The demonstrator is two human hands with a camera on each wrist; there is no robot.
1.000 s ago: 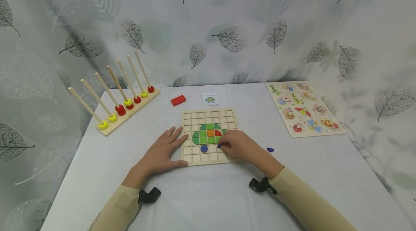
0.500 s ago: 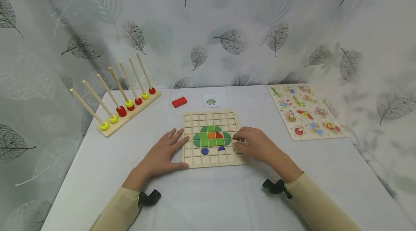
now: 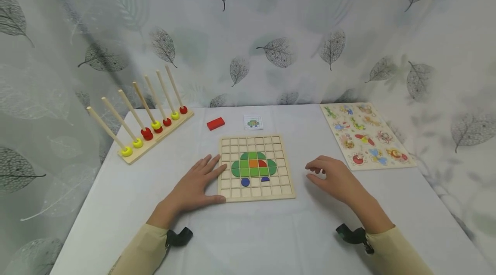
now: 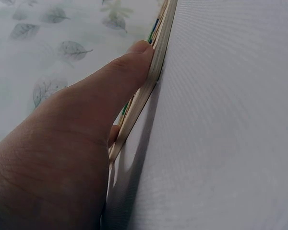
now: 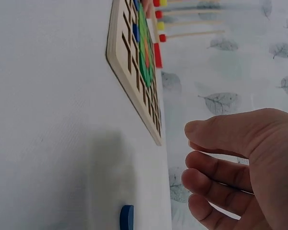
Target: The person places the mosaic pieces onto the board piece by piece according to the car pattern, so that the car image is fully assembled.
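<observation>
A wooden grid board [image 3: 232, 143] lies flat on the table, with green, orange and red pieces [image 3: 253, 163] forming a rounded shape in its cells. Below them sit a blue disc [image 3: 245, 182] and a blue half-round piece [image 3: 265, 179]. My left hand [image 3: 193, 186] rests spread against the board's left edge, its thumb [image 4: 129, 60] at the near corner. To the right of the board, my right hand [image 3: 336, 180] hovers over the table, fingers loosely bent and holding nothing. A second blue half-round piece [image 5: 126, 218] lies on the table near it, hidden in the head view.
Behind the board are a red block [image 3: 215, 123] and a small pattern card [image 3: 253, 122]. A peg rack [image 3: 156, 137] with red and yellow beads stands at the back left. An animal puzzle board [image 3: 366, 137] lies at the back right.
My right hand has let go of the blue half-round piece in the grid and moved off the board to the right. My left hand stays at the board's edge.
</observation>
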